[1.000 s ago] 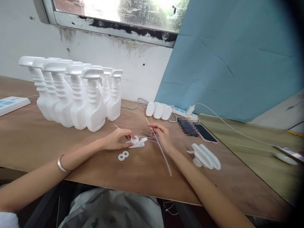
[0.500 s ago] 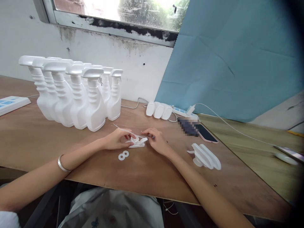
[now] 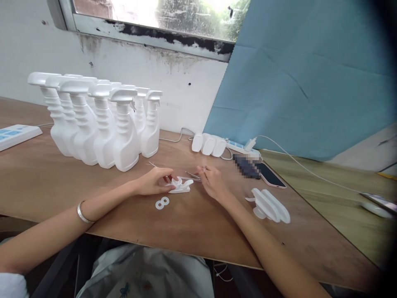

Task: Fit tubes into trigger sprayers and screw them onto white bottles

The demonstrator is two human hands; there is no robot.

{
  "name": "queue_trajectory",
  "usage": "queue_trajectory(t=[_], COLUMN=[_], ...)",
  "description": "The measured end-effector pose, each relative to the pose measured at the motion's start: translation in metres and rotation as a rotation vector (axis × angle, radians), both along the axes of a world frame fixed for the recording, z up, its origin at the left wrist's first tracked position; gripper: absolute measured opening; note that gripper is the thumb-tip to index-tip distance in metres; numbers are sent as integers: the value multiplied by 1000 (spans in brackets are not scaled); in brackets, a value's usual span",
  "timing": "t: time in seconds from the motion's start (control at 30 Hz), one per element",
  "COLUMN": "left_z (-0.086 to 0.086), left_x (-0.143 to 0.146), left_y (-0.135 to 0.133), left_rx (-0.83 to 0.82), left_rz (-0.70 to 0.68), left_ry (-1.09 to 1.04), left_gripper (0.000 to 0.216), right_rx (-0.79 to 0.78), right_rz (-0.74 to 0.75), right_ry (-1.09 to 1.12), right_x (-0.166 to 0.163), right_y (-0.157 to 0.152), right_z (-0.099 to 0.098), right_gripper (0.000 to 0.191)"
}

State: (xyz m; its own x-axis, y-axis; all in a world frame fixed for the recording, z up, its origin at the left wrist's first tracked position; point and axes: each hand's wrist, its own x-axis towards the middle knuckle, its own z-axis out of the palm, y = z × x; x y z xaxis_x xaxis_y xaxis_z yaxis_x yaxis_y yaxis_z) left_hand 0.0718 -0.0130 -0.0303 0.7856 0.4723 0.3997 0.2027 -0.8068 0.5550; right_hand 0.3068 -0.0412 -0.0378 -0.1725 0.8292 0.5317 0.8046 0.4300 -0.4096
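Observation:
My left hand [image 3: 153,181] rests on the brown table [image 3: 46,178] and pinches a white spray trigger head [image 3: 180,186] that lies on the wood. My right hand [image 3: 213,182] is just right of it, its fingertips closed on the ends of thin tubes [image 3: 191,176] that lie across the table behind the trigger head. Two white washers [image 3: 162,203] lie side by side in front of my left hand.
Several white spray bottles [image 3: 102,124] stand in rows at the back left. A stack of trigger heads [image 3: 270,205] lies to the right, with a phone [image 3: 269,174], a power strip [image 3: 239,146] and white caps [image 3: 208,144] behind. Another power strip [image 3: 15,134] sits far left.
My right hand held a long tube slanted toward me, then swung it down flat behind the trigger head and now pinches the tube ends. My left hand stayed on the trigger head.

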Motion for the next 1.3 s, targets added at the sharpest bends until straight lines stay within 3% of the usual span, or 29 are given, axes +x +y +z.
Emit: queue_trajectory(t=[0.07,0.17,0.23,0.33,0.5,0.8,1.2,1.3], left_z=[0,0,-1,-2,-2,-1,-2,-3], left_x=[0,0,1,1,3,4,3,4], left_y=[-1,-2,-3,-2,-3,-5,-4,-4], left_rx=[-17,-47,-61,-70,-83,-90,-116,-122], left_rz=[10,36,45,47,48,29,16,-1], left_ry=[-4,-1,0,-6,-29,-48,-36,-45], left_gripper=[22,25,26,28,30,28,30,29], right_rx=[-36,-169,-243,-336,-453,-295,-155,-152], right_rz=[-25,55,154,294,384,268,189,206], right_ry=[232,693,936,1082,977,733,402,417], right_x=[-2,-7,-13,-23,-36,-45,-47,-49], right_y=[-3,-6,-8,-12,-18,-20,-29,-31], right_z=[5,10,12,14,12,0,7,8], right_gripper=[49,53,47,30,21,21,15,15])
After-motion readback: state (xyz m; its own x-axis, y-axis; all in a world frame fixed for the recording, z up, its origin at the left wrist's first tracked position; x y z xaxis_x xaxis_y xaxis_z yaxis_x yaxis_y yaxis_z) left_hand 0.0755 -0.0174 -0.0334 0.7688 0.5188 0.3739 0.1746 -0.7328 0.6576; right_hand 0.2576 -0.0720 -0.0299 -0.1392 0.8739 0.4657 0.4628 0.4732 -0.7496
